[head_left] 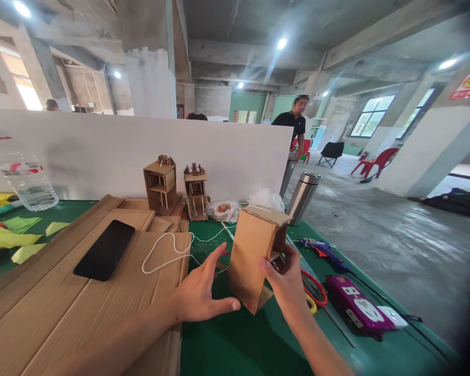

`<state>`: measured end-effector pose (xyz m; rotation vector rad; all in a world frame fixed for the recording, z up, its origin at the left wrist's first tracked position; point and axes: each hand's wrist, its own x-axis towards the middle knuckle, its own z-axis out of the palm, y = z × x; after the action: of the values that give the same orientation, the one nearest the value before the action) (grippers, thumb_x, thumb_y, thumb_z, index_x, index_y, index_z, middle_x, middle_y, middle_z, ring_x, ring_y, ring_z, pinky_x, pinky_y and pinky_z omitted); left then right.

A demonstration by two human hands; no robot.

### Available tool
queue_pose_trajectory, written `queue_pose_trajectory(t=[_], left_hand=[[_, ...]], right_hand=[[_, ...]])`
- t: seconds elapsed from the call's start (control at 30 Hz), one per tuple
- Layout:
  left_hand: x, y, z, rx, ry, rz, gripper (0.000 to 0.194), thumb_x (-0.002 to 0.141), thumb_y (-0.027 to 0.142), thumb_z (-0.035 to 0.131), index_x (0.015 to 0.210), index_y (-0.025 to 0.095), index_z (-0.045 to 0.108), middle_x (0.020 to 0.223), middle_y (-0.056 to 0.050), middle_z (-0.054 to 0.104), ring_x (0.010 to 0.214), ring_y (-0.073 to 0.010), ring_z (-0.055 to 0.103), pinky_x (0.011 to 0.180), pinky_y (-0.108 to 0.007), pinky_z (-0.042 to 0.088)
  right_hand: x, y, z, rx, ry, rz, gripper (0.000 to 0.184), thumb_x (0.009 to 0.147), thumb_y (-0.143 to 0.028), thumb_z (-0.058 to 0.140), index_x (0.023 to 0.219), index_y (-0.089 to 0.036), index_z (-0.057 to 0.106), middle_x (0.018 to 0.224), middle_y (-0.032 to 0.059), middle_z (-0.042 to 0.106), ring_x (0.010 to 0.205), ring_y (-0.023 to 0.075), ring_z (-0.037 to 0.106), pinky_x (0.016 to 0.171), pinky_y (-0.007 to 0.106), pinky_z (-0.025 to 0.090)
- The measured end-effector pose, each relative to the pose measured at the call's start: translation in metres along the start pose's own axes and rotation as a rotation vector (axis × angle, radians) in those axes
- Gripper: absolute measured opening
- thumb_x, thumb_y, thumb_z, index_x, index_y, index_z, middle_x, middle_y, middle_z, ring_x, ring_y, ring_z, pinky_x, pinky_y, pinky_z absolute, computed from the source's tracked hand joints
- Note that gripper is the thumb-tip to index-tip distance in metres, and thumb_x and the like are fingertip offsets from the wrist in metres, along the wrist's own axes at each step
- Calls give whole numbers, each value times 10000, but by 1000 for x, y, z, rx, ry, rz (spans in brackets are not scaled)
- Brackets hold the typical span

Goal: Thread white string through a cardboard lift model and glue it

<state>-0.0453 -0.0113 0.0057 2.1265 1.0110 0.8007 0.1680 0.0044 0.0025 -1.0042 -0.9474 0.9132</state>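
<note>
A tall cardboard box (246,256) stands tilted over the green table, its open side turned to the right. My right hand (285,274) grips it by that open edge, thumb on the front face and fingers behind. Just left of the box, my left hand (203,292) is spread with thumb and fingers apart, holding nothing. A white string (172,261) loops across the cardboard sheet (141,308) and runs behind my left hand toward the box. Red scissors handles (317,288) show partly behind my right wrist.
Two small cardboard structures (160,185) stand by the white partition (238,156). A phone (105,249) lies on the cardboard. A steel flask (303,198), a glue gun (329,256) and a purple power strip (356,303) line the right edge. A water bottle (25,177) stands left; a person (292,122) is beyond.
</note>
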Motion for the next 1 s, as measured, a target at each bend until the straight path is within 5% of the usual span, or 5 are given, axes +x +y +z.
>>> queue_pose_trajectory(t=[0.2, 0.43, 0.67, 0.87, 1.0], left_hand=[[3, -2, 0, -30, 38, -15, 1281, 673, 560, 829, 1578, 255, -25, 1561, -213, 315, 1342, -438, 436, 1059, -613, 407], [9, -5, -6, -447, 127, -52, 919, 853, 392, 714, 1543, 297, 115, 1373, -130, 516, 1156, -301, 597, 997, -516, 490], [11, -21, 0, -499, 238, 5, 879, 859, 359, 703, 1525, 344, 129, 1430, -107, 442, 1240, -295, 538, 1063, -513, 435], [13, -23, 3, -485, 271, 37, 880, 862, 256, 672, 1529, 360, 108, 1459, -96, 413, 1289, -298, 497, 1078, -515, 424], [13, -21, 2, -465, 263, 53, 873, 851, 248, 680, 1526, 347, 135, 1455, -98, 424, 1277, -294, 509, 1088, -515, 413]], right_hand=[[-28, -2, 35, -225, 32, -83, 966, 608, -537, 846, 1356, -217, 326, 1285, 146, 556, 1132, 331, 592, 948, 471, 491], [-25, -11, 30, -272, -133, -113, 603, 856, -571, 620, 1335, -247, 447, 1231, 111, 599, 1051, 275, 604, 890, 433, 495], [9, 6, 15, -148, -153, -28, 469, 817, -540, 657, 1177, -257, 555, 1251, 85, 619, 1161, 276, 586, 970, 440, 478], [5, 19, 22, -50, -289, 74, 512, 731, -416, 712, 1190, -262, 548, 1290, 79, 634, 1193, 284, 601, 959, 445, 508], [0, 10, 26, -38, -347, 117, 416, 719, -364, 701, 1097, -244, 577, 1107, 51, 721, 1097, 285, 651, 930, 441, 515]])
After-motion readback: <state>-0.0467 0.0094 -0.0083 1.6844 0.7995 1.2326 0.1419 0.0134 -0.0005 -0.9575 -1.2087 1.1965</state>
